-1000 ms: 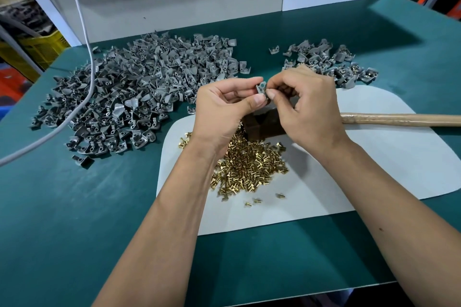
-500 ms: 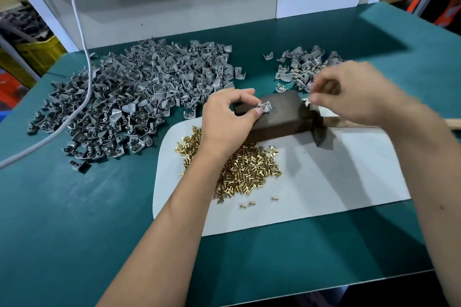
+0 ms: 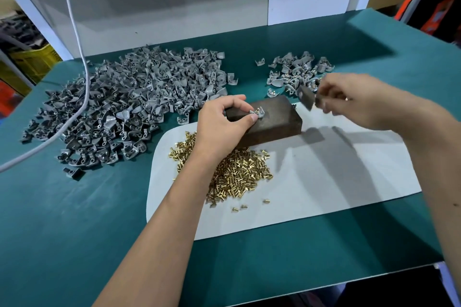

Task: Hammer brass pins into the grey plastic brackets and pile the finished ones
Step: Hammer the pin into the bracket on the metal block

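Note:
My left hand (image 3: 222, 122) pinches a grey bracket (image 3: 258, 113) with a brass pin in it, holding it on top of a dark wooden block (image 3: 274, 119). My right hand (image 3: 354, 99) grips the hammer just behind its dark head (image 3: 305, 97), which hangs blurred above the block's right end; the handle is hidden by the hand. A heap of brass pins (image 3: 237, 172) lies on the white sheet (image 3: 324, 182) under my left wrist. A large pile of grey brackets (image 3: 129, 104) spreads to the left. A smaller pile of brackets (image 3: 296, 72) lies at the back right.
The green table (image 3: 74, 219) ends at its near edge close to me. A grey cable (image 3: 82, 77) hangs down across the large bracket pile. A grey back panel (image 3: 174, 12) closes off the far side. A few loose pins (image 3: 243, 206) lie in front of the heap.
My hands parted: the left set the bracket on the block, and the right took up the hammer and lifted its head off the sheet to above the block's right end.

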`<state>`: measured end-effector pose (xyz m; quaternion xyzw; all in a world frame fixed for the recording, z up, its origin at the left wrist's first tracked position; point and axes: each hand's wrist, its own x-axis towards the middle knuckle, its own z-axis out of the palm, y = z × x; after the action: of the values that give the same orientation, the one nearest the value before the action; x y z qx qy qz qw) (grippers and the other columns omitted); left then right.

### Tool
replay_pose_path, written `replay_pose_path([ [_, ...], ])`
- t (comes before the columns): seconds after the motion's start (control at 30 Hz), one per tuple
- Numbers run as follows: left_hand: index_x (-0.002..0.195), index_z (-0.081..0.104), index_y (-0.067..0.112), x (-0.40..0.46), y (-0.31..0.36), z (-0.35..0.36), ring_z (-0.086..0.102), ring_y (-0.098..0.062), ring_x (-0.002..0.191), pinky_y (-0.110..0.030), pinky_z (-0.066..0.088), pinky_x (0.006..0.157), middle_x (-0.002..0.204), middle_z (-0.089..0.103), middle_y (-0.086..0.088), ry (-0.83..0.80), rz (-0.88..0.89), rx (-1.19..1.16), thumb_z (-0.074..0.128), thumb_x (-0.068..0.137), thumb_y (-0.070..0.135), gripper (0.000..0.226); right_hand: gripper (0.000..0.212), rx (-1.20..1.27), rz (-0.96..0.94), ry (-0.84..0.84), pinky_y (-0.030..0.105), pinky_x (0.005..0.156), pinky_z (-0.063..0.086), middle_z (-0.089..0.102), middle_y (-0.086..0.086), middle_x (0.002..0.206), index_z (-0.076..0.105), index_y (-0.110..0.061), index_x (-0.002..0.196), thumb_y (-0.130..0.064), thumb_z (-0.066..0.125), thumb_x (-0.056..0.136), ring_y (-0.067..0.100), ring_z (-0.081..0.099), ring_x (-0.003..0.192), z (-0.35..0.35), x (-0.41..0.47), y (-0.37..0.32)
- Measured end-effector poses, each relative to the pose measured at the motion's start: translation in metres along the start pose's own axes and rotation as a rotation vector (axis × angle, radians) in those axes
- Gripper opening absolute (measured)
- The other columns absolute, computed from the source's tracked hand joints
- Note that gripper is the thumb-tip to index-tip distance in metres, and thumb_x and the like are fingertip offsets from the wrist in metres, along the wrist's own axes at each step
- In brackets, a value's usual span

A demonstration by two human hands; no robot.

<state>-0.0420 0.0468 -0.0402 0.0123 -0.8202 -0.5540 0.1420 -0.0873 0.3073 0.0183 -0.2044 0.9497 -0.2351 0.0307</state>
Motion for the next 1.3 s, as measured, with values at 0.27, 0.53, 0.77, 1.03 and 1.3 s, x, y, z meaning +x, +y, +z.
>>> replay_pose_path([
  [0.27, 0.077, 0.078, 0.019, 0.001, -0.001, 0.001, 0.057, 0.026, 0.095, 0.003, 0.039, 0.078, 0.117, 0.070, 0.003, 0.008, -0.004, 0.024, 0.085, 0.080, 0.011, 0.010, 0.024, 0.091, -0.156, 0.178, 0.036, 0.068, 0.042, 0.059, 0.000, 0.075, 0.062, -0.015, 0.092, -0.029, 0.047, 0.106, 0.022, 0.054, 0.073, 0.018, 0.005, -0.055],
  [0.53, 0.074, 0.078, 0.024, 0.002, 0.002, 0.001, 0.062, 0.012, 0.101, -0.006, 0.043, 0.085, 0.121, 0.071, 0.000, 0.009, -0.043, 0.016, 0.086, 0.079, 0.015, 0.013, 0.032, -0.018, -0.142, 0.402, 0.043, 0.070, 0.047, 0.062, 0.009, 0.086, 0.056, -0.017, 0.097, -0.041, 0.036, 0.105, 0.038, 0.056, 0.079, 0.022, 0.003, -0.075],
  [0.77, 0.071, 0.076, 0.030, 0.001, 0.004, 0.001, 0.061, 0.012, 0.099, -0.016, 0.045, 0.094, 0.126, 0.070, -0.002, 0.017, -0.039, 0.015, 0.086, 0.078, 0.013, 0.021, 0.022, -0.274, -0.130, 0.230, 0.038, 0.065, 0.036, 0.058, 0.009, 0.084, 0.047, -0.027, 0.091, -0.040, 0.039, 0.106, 0.038, 0.056, 0.080, 0.024, 0.007, -0.087],
  [1.03, 0.070, 0.078, 0.028, -0.001, 0.006, 0.000, 0.064, -0.001, 0.112, -0.014, 0.045, 0.091, 0.122, 0.071, -0.005, 0.031, -0.037, 0.001, 0.087, 0.077, 0.011, 0.020, 0.022, -0.322, -0.083, 0.142, 0.039, 0.068, 0.039, 0.058, 0.007, 0.086, 0.046, -0.026, 0.091, -0.040, 0.039, 0.107, 0.038, 0.057, 0.084, 0.026, 0.006, -0.087],
  [1.3, 0.074, 0.079, 0.023, -0.001, 0.008, -0.001, 0.062, 0.000, 0.113, -0.001, 0.042, 0.084, 0.106, 0.068, 0.002, 0.019, -0.064, -0.010, 0.086, 0.077, 0.008, 0.017, 0.023, -0.292, -0.076, 0.116, 0.038, 0.067, 0.037, 0.066, 0.016, 0.098, 0.051, -0.021, 0.097, -0.036, 0.037, 0.108, 0.038, 0.054, 0.081, 0.033, 0.002, -0.090],
])
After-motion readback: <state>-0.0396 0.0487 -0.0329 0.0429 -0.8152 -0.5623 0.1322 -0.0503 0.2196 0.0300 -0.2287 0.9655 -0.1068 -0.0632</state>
